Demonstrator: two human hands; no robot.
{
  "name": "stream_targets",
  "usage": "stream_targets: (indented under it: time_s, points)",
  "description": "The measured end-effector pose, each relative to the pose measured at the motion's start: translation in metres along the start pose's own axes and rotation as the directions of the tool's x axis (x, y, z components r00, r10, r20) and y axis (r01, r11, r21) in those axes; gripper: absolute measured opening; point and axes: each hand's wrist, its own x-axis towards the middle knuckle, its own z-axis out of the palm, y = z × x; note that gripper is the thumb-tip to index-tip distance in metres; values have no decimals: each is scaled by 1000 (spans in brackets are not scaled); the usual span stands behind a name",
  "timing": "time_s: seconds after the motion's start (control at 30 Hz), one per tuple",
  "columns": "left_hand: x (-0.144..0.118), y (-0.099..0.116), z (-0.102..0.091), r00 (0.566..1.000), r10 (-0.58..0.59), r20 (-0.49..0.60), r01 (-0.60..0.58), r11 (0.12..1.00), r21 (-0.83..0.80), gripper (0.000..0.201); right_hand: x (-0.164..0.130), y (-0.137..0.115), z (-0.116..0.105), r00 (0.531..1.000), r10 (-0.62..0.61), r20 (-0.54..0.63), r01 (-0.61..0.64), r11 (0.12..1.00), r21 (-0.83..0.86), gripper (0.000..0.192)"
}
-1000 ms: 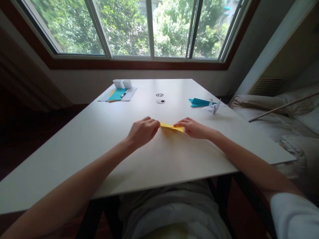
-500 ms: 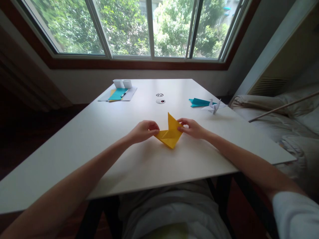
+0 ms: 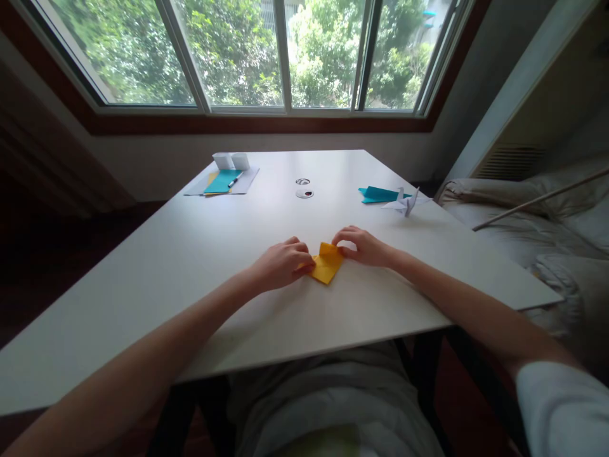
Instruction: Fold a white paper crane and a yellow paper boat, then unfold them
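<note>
A folded yellow sheet of origami paper point(image 3: 327, 265) lies on the white table point(image 3: 228, 336) in front of me, one corner pointing toward my body. My left hand point(image 3: 285, 261) is closed on its left side, fingers covering that edge. On the upper right corner, my right hand point(image 3: 358, 245) pinches the paper between thumb and fingers. A small flap stands up between the two hands. The parts of the paper under my fingers are hidden.
At the far left are stacked paper sheets point(image 3: 222, 181), a pen point(image 3: 235, 179) and two white folded paper boxes point(image 3: 231, 161). A teal folded paper point(image 3: 380, 195) and a white paper crane point(image 3: 404, 203) rest at the right. Two round grommets point(image 3: 304, 193) sit mid-table.
The tall upper point of the yellow paper no longer stands up, and the paper looks more compact. My left hand has moved right and over its left side.
</note>
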Motion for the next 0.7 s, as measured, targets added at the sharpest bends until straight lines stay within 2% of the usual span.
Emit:
stream_targets:
  time_s: [0.13, 0.27, 0.47, 0.57, 0.7]
  points:
    - [0, -1, -1, 1000, -12, 15, 12, 999, 31, 19, 0, -4, -7, 988, -91, 124, 95, 995, -31, 23]
    - [0, 0, 1, 1000, -27, 7, 26, 997, 71, 25, -1, -9, -9, 979, -107, 173, 114, 993, -34, 25]
    - [-1, 4, 5, 994, 103, 27, -104, 993, 64, 34, -2, -9, -10, 975, -117, 189, 124, 992, -25, 26]
    - [0, 4, 7, 991, 129, 32, -131, 990, 59, 35, -1, -7, -8, 983, -70, 170, 77, 996, -38, 23]
    - [0, 5, 10, 989, 143, 43, -145, 988, 61, 35, 3, -5, 2, 996, 85, 35, -79, 987, -137, 21]
